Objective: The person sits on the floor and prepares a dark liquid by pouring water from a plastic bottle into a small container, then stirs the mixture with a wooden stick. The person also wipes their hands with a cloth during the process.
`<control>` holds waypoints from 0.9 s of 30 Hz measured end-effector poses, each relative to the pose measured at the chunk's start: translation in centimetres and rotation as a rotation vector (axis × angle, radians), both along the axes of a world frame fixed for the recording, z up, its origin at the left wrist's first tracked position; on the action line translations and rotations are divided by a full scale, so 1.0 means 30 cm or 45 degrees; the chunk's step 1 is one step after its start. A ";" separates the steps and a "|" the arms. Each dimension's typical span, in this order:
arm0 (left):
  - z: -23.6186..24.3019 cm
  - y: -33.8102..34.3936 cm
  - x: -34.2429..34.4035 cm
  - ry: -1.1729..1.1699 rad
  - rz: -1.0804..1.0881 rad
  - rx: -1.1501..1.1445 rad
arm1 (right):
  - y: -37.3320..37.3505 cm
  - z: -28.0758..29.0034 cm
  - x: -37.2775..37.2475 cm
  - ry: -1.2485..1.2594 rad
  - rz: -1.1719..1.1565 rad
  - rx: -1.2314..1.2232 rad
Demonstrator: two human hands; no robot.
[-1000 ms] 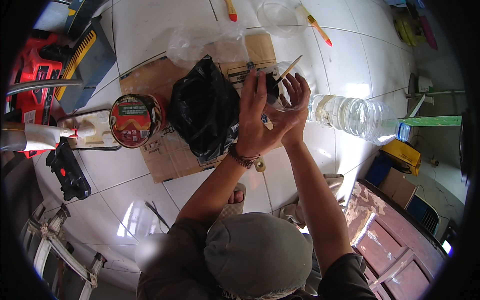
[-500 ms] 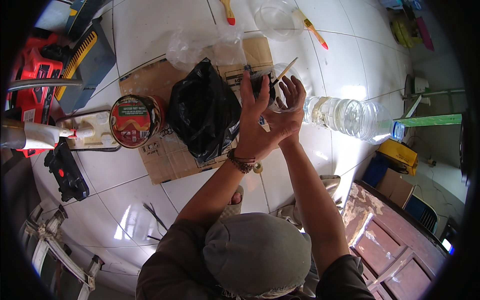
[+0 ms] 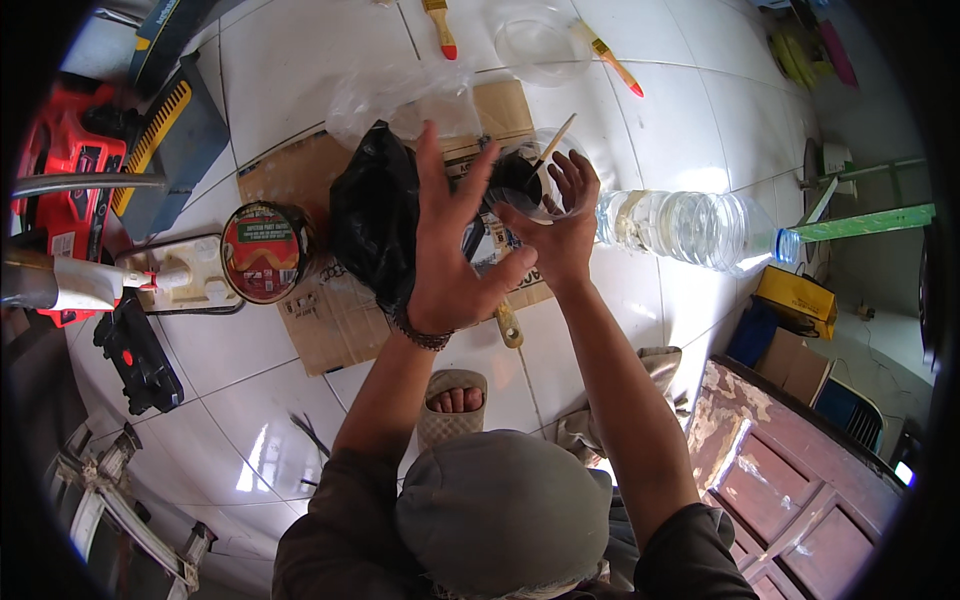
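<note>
My left hand is raised with fingers spread, in front of a black plastic bag; nothing shows in its grasp. To its right, my right hand has its thumb and curled fingers apart, beside a clear plastic tub. Whether it touches the tub I cannot tell. Dark material and a thin wooden stick are in the tub. Below the hands, a wooden-handled tool reaches over the edge of a flat cardboard sheet; its head is partly hidden.
A round can stands left of the bag, near a stained tray. On the right lies a large clear bottle. Two paintbrushes and a clear lid lie at the far side. A worn wooden door is at lower right.
My hands were close together and have parted. The left moved left and nearer, its fingers spreading over the bag, and uncovered more of the tub and the wooden-handled tool.
</note>
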State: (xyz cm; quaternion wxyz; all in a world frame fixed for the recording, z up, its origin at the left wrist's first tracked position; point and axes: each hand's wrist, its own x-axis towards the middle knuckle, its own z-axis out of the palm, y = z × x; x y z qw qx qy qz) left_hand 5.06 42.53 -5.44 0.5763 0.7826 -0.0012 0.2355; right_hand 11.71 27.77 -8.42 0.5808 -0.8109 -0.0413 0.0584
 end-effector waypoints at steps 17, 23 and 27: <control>0.072 0.031 0.033 0.172 0.006 1.573 | -0.017 0.002 0.011 -0.069 0.035 -0.158; 0.092 0.026 -0.009 0.204 -0.049 1.690 | -0.019 0.011 0.016 0.008 0.059 -0.108; 0.087 0.043 -0.032 0.280 -0.047 1.578 | -0.024 -0.001 0.018 -0.092 0.032 -0.169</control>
